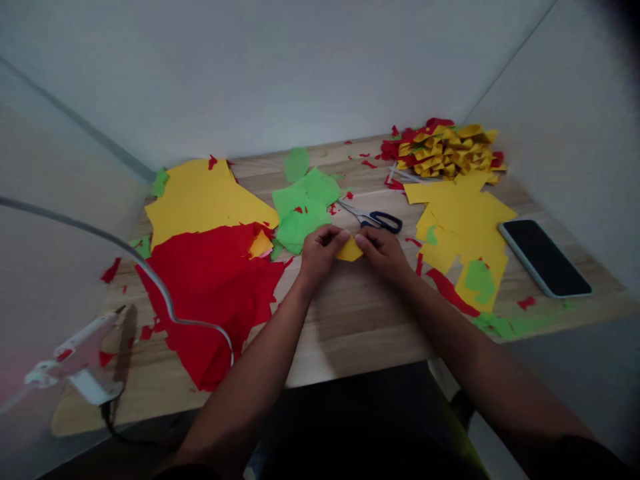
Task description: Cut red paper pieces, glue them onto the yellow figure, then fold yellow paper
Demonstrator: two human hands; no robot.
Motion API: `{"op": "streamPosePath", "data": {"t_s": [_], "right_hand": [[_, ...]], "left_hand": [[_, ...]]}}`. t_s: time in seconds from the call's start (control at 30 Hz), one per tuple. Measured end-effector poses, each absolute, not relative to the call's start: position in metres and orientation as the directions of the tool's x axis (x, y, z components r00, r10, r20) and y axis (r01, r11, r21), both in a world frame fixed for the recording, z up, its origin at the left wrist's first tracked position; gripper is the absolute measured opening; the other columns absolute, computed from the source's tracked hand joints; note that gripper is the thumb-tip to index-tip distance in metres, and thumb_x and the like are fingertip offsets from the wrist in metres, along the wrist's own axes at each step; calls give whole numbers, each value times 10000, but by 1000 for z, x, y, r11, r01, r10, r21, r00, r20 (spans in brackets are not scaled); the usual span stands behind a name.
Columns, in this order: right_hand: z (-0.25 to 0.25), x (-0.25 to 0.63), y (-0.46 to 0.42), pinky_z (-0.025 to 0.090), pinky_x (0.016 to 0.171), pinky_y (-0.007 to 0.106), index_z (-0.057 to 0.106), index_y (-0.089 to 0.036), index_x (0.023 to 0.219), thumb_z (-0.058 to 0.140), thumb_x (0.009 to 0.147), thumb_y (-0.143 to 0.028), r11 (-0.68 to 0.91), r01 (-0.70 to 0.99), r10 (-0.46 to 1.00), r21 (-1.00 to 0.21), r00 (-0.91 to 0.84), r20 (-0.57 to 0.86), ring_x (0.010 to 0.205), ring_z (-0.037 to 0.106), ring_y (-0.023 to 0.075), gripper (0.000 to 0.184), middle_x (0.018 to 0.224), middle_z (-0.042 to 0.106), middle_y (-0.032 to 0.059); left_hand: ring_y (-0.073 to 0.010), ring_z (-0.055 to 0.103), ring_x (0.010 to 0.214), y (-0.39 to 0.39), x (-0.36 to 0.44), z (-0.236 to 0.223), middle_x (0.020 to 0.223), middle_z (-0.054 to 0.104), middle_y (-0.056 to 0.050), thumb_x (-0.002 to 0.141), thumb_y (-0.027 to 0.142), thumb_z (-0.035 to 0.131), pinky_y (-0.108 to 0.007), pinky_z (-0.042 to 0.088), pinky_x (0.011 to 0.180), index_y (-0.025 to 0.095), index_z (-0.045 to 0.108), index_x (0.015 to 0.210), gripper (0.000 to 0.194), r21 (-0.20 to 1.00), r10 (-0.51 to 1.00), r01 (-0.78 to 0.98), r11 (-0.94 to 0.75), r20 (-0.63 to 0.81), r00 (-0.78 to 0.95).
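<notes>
Between my two hands is a small yellow paper piece (349, 250), held above the near middle of the table. My left hand (321, 252) pinches its left side between thumb and fingers. On the other side, my right hand (383, 252) grips the right edge in the same way. Just beyond my right hand lie scissors (375, 217) with dark blue handles, their blades pointing toward a crumpled green sheet (305, 210). The fingers curled behind the yellow piece are partly hidden.
A large red sheet (210, 287) and a yellow sheet (195, 200) cover the left side. At right are cut yellow sheets (457, 223), a phone (546, 257) and a pile of folded yellow pieces (447, 152). A glue gun (85, 353) with a cord stands at the left edge.
</notes>
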State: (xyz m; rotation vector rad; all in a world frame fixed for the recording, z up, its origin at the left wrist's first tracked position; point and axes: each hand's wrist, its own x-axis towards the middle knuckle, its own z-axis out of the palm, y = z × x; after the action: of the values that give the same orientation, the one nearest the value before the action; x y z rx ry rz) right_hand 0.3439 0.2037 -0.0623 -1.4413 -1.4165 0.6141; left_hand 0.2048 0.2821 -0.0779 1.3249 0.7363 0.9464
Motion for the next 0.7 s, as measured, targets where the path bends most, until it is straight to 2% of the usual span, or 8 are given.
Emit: {"op": "streamPosePath", "data": {"t_s": [0.1, 0.27, 0.4, 0.47, 0.6, 0.7], "right_hand": [[-63, 344, 205, 327, 565, 260, 535, -213, 745, 581, 899, -462, 168, 439, 939, -883, 200, 279, 600, 449, 130, 296, 643, 517, -31], [-62, 346, 207, 301, 530, 272, 509, -211, 644, 560, 892, -505, 112, 484, 915, -868, 290, 280, 561, 421, 133, 388, 578, 472, -28], [-62, 347, 208, 270, 499, 271, 448, -218, 577, 572, 875, -546, 57, 448, 872, -892, 413, 263, 527, 365, 123, 460, 538, 390, -40], [-63, 347, 208, 268, 494, 268, 448, -218, 567, 585, 868, -544, 49, 424, 873, -905, 421, 245, 523, 359, 119, 465, 534, 383, -42], [-67, 346, 211, 323, 531, 262, 560, -212, 714, 644, 845, -495, 101, 359, 905, -928, 355, 235, 571, 438, 129, 322, 607, 493, -33], [-70, 345, 212, 354, 560, 263, 555, -217, 802, 657, 838, -443, 119, 313, 906, -942, 355, 232, 602, 463, 133, 251, 669, 520, -28]], "left_hand": [[-107, 512, 610, 280, 204, -77, 643, 593, 19, 739, 453, 744, -222, 408, 579, 163, 657, 710, 304, 994, 850, -100, -42, 88, 519], [-106, 502, 609, 277, 203, -75, 642, 592, 22, 755, 446, 735, -224, 386, 570, 160, 682, 726, 292, 994, 825, -64, -85, 107, 555], [-106, 545, 617, 275, 204, -78, 705, 651, 5, 757, 388, 755, -227, 427, 597, 159, 715, 835, 245, 995, 811, -36, -92, 96, 578], [-121, 593, 665, 276, 206, -80, 759, 692, -16, 763, 382, 754, -236, 469, 635, 161, 732, 875, 249, 996, 826, -72, -52, 84, 557], [-161, 665, 797, 281, 207, -81, 890, 746, -55, 740, 396, 774, -271, 526, 732, 165, 752, 901, 283, 988, 865, -153, 3, 74, 496], [-178, 680, 822, 282, 207, -82, 901, 755, -67, 723, 399, 791, -294, 541, 763, 161, 758, 899, 298, 990, 862, -143, -4, 76, 501]]}}
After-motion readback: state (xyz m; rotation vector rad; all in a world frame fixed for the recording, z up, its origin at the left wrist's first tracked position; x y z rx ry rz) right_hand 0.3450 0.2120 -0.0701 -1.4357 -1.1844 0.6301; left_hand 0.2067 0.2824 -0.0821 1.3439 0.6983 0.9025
